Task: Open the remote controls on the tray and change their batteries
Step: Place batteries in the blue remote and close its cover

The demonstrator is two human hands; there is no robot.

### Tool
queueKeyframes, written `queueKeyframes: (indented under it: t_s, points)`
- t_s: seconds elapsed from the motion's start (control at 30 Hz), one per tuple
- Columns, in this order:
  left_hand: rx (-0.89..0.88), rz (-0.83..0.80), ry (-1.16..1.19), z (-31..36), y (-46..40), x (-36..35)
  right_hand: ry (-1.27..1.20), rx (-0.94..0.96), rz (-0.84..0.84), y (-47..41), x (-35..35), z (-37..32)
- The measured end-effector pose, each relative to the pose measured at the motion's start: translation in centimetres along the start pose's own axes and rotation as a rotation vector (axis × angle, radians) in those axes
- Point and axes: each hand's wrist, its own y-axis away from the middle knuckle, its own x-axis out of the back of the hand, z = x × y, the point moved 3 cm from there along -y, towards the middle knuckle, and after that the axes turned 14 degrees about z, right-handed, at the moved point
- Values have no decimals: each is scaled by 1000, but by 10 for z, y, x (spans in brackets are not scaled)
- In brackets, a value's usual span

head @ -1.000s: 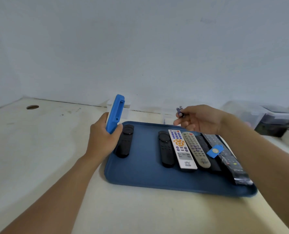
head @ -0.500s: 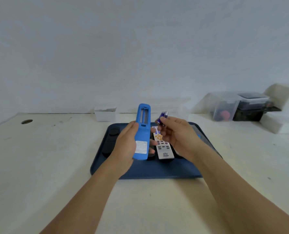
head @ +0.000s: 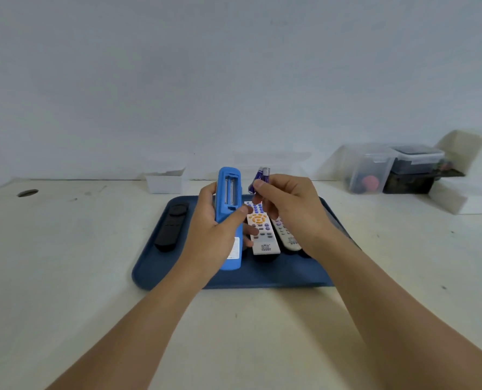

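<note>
While both hands hover above the tray, status:
left hand [head: 216,235]: wrapped round blue remote [head: 229,218], upright, back facing camera, battery bay uncovered, thumb across it.
right hand [head: 287,205]: pinching two purple batteries [head: 261,179], just right of the bay.
tray [head: 183,273]: dark blue, centre of table [head: 65,277].
on tray: black remote [head: 172,227] far left; white remote [head: 262,230] and grey remote [head: 286,235] side by side under the hands.
far edge: white box [head: 165,181] left, clear containers [head: 391,168] right.
</note>
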Motion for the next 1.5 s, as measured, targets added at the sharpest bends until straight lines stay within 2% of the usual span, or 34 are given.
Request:
queueKeyframes:
  t_s: [0.2, 0.5, 0.63, 0.77, 0.87, 1.03, 1.17, 1.3, 1.5]
  points:
    - [-147, -104, -141, 6, 4, -2, -49, 15, -82, 7, -11, 1]
    - [-215, -18, -192, 0, 4, -4, -46, -25, -14, 6, -14, 9]
    - [-205, -23, -143, 1, 3, -2, -101, -92, -96, 1, -11, 10]
    - [-299, -12, -170, 5, 3, -1, -104, -94, -134, -1, -10, 9]
    - [-305, 1, -168, 8, 0, 2, -106, -135, -203, -4, -8, 7]
    - [-348, -107, -276, 9, -6, 6, 60, -167, -443, -2, 6, 2]
    - [-369, -137, -323, 6, -7, 6, 85, -182, -504, -3, 14, 2]
    - [-342, -75, -309, 6, -10, 9, 35, -227, -448, -3, 13, 4]
    - [-291, -55, -306, 3, -5, 5, -103, -152, -75, -9, 7, 8]
